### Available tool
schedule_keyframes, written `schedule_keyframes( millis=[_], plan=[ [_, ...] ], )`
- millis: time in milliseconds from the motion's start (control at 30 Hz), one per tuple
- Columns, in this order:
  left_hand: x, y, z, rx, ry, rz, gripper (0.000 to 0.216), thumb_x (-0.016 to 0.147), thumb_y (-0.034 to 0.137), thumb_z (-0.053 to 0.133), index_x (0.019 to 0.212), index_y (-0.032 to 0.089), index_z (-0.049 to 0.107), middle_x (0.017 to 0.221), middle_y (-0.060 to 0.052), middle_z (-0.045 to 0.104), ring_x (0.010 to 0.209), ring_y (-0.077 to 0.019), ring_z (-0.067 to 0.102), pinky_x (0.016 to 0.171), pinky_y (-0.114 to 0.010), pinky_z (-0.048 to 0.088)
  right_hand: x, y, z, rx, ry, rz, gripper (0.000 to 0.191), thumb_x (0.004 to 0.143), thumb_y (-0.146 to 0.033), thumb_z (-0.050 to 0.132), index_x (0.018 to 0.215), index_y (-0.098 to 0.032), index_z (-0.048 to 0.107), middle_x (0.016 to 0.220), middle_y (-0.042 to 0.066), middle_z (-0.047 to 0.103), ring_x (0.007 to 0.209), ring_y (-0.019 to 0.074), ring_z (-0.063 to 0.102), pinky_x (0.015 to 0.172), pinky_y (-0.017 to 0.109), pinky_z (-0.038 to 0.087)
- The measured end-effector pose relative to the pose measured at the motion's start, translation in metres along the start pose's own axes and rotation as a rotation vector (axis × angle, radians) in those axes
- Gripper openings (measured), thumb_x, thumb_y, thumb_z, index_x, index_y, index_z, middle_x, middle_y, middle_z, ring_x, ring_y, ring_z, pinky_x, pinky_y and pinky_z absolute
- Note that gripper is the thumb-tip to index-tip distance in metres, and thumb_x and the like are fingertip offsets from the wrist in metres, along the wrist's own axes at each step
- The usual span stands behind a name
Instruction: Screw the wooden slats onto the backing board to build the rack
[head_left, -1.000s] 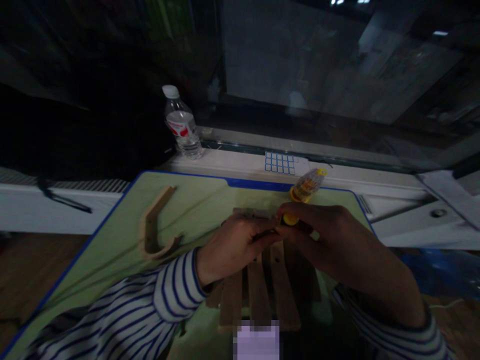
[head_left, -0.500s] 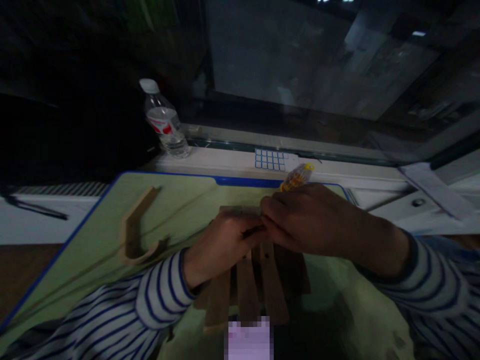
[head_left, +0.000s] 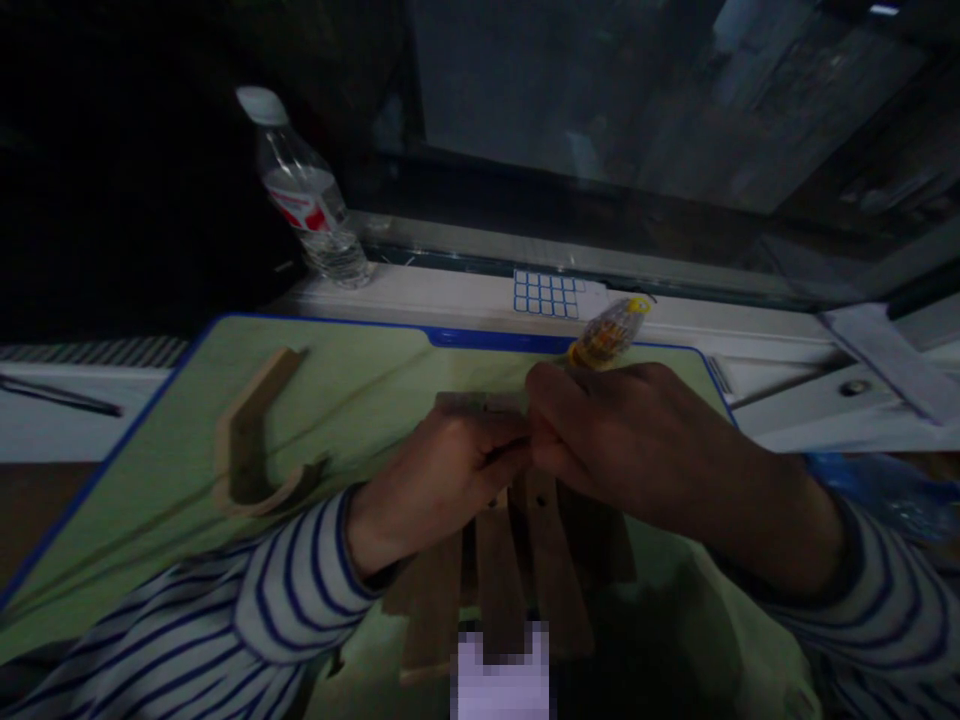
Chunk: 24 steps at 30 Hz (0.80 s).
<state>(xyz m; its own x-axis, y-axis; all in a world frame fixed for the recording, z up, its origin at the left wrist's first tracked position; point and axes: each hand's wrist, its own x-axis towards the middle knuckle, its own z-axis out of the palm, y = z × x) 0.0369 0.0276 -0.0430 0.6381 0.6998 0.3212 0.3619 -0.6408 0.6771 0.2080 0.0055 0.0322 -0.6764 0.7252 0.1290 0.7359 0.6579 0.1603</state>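
My left hand point(head_left: 439, 470) is closed, its thumb and fingers pinched together over a set of brown wooden slats point(head_left: 501, 590). My right hand point(head_left: 630, 440) is curled shut against its fingertips. Whatever sits between the two hands is hidden. Dark screw holes show in two slats just below my fingers, and a wooden crosspiece lies beneath them. Behind my right hand juts a clear screwdriver handle point(head_left: 609, 332) with yellow ends; its shaft is out of sight, and I cannot tell whether the hand grips it.
A bent J-shaped wooden piece point(head_left: 244, 440) lies on the left of the pale green, blue-edged table point(head_left: 360, 350). A water bottle point(head_left: 307, 195) and a blue-gridded sheet point(head_left: 546, 294) are on the white sill point(head_left: 420, 282) below a dark window. Papers point(head_left: 889, 355) hang at right.
The view has shifted a little, so the bottle and sill appear higher. Both hands stay together over the slats, with hardly any change in their grip.
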Motion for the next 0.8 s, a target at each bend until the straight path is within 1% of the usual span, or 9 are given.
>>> schedule_keyframes(
  millis=[100,233,367,433,533,600,700,800],
  plan=[
    [0.000,0.001,0.000,0.018,0.016,0.011,0.019,0.084,0.011,0.058,0.068,0.017,0.065,0.060,0.004,0.061,0.058,-0.0089,0.057,0.056,-0.021,0.039,-0.003,-0.004,0.001,-0.087,0.053,0.029,0.006,0.087,-0.019,0.046,0.083,-0.017,0.050,0.056,-0.001,0.054,0.047,0.0137,0.052,0.041,0.028,0.020],
    [0.001,0.003,0.001,0.009,0.021,0.023,0.023,0.085,0.011,0.058,0.064,0.017,0.062,0.054,0.005,0.055,0.053,-0.0075,0.052,0.054,-0.021,0.036,-0.005,-0.010,0.002,-0.144,0.080,0.069,0.008,0.087,-0.017,0.045,0.083,-0.015,0.051,0.052,-0.002,0.053,0.043,0.0129,0.050,0.039,0.027,0.017],
    [0.001,0.004,0.000,-0.032,-0.012,0.003,0.022,0.086,0.010,0.058,0.065,0.018,0.062,0.053,0.006,0.056,0.051,-0.0074,0.050,0.055,-0.021,0.036,-0.007,-0.015,0.002,-0.153,0.098,0.121,0.008,0.087,-0.017,0.045,0.086,-0.013,0.052,0.053,-0.001,0.056,0.040,0.0124,0.050,0.038,0.026,0.018],
    [0.000,0.004,0.000,-0.043,-0.036,-0.009,0.023,0.086,0.011,0.057,0.065,0.018,0.062,0.053,0.006,0.057,0.051,-0.0076,0.051,0.056,-0.021,0.037,-0.008,-0.018,0.003,-0.163,0.087,0.157,0.008,0.087,-0.018,0.046,0.088,-0.013,0.052,0.053,-0.001,0.056,0.039,0.0120,0.049,0.038,0.026,0.017],
    [-0.001,0.002,0.001,-0.022,-0.039,-0.024,0.023,0.087,0.014,0.057,0.066,0.019,0.063,0.054,0.005,0.059,0.053,-0.0088,0.052,0.058,-0.022,0.038,-0.009,-0.021,0.004,-0.170,0.064,0.220,0.010,0.088,-0.021,0.045,0.088,-0.015,0.052,0.053,-0.001,0.056,0.040,0.0122,0.049,0.039,0.027,0.016],
    [-0.002,0.002,0.003,0.015,-0.018,-0.029,0.019,0.086,0.017,0.059,0.069,0.019,0.066,0.055,0.005,0.059,0.056,-0.0102,0.054,0.059,-0.023,0.039,-0.009,-0.022,0.005,-0.178,0.060,0.231,0.010,0.089,-0.022,0.045,0.087,-0.015,0.052,0.054,0.000,0.058,0.041,0.0123,0.050,0.039,0.027,0.016],
    [-0.002,0.006,0.005,0.075,0.031,-0.049,0.010,0.083,0.021,0.062,0.075,0.019,0.069,0.056,0.003,0.061,0.057,-0.0117,0.056,0.056,-0.023,0.039,-0.009,-0.022,0.003,-0.208,0.069,0.204,0.008,0.088,-0.019,0.047,0.086,-0.014,0.052,0.055,0.000,0.057,0.042,0.0127,0.051,0.039,0.027,0.016],
    [-0.002,0.008,0.006,0.155,0.083,-0.051,0.013,0.083,0.024,0.063,0.073,0.016,0.068,0.060,0.002,0.063,0.056,-0.0122,0.056,0.055,-0.024,0.038,-0.009,-0.023,0.001,-0.247,0.078,0.176,0.011,0.089,-0.021,0.045,0.088,-0.012,0.052,0.056,0.001,0.057,0.042,0.0139,0.052,0.039,0.027,0.015]
  ],
)
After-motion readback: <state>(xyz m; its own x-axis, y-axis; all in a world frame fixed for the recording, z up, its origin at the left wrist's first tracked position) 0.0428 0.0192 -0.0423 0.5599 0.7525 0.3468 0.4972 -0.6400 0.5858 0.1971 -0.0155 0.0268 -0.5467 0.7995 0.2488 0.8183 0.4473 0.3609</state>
